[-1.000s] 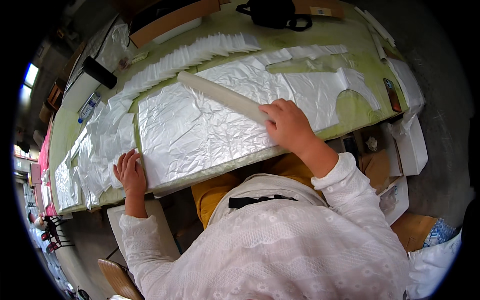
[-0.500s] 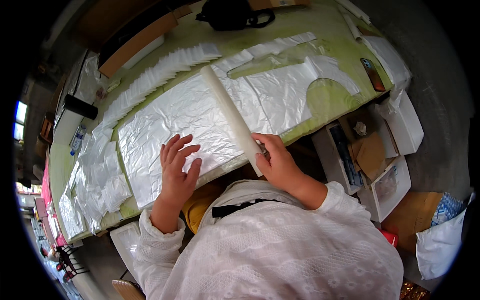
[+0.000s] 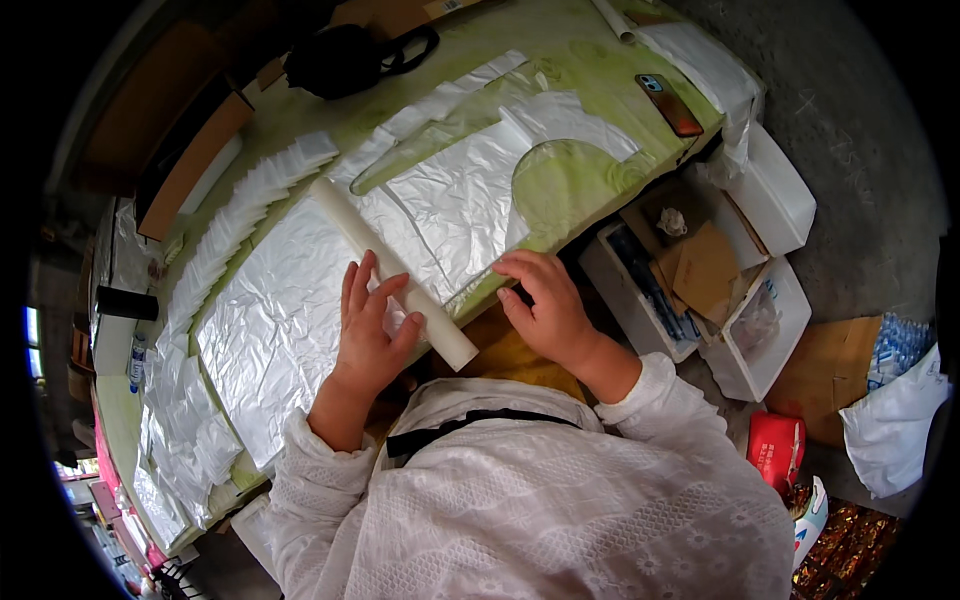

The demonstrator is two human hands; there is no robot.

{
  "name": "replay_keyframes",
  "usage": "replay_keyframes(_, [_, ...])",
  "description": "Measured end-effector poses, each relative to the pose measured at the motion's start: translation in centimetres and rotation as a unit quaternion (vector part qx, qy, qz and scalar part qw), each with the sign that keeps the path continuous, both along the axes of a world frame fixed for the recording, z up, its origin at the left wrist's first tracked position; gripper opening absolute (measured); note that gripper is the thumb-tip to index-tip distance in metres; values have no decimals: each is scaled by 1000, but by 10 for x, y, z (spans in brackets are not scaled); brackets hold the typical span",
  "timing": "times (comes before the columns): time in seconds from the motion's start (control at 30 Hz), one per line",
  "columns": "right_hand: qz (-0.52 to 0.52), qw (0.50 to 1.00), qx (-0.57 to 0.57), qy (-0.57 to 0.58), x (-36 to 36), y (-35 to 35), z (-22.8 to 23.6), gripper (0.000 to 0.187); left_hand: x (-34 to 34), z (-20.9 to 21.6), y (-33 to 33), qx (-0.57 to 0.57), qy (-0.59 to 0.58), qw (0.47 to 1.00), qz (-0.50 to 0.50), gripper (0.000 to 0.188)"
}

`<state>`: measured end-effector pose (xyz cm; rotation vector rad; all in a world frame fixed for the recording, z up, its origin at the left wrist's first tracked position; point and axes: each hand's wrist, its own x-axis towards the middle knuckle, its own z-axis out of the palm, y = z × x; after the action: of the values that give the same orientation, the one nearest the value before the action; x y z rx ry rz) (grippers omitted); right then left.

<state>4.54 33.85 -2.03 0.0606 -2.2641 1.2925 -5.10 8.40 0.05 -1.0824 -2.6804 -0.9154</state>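
Observation:
A long white tube (image 3: 398, 275) lies slanting across a sheet of thin, crinkled white plastic film (image 3: 270, 315) on the table. Its near end juts over the table's front edge. My left hand (image 3: 375, 335) is at the left side of this tube with fingers extended and apart; its fingertips overlap the tube, and whether they press on it I cannot tell. To the right of the tube, my right hand (image 3: 552, 312) hovers by the table edge. Its thumb and forefinger are apart near the film's front edge, with nothing visible between them.
Overlapping white folded film pieces (image 3: 245, 215) line the table's left side. A black bag (image 3: 345, 60) sits at the back, and a phone (image 3: 668, 105) at the right. White boxes (image 3: 765, 330) stand below the right edge, beside a cardboard box (image 3: 815, 375) and red package (image 3: 776, 448).
My right hand has let go of the tube's near end. My left hand has come up against the tube. The view has turned, shifting the table leftward.

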Motion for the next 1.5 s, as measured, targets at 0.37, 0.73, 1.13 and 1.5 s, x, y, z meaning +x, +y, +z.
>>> replay_keyframes(0.37, [43,994,72,67,-37,28,-25,13,-50,6,137,-69,-175,982,-11,42])
replay_keyframes(0.73, [-256,929,266,22,-122,142,-25,53,-55,0,148,-79,-230,970,27,29])
replay_keyframes(1.13, [-233,868,357,-255,-212,153,1,60,-51,5,148,-83,-216,972,35,22])
replay_keyframes(1.5, [-433,787,337,-283,-139,296,-11,62,-52,-3,149,-51,-184,981,29,23])
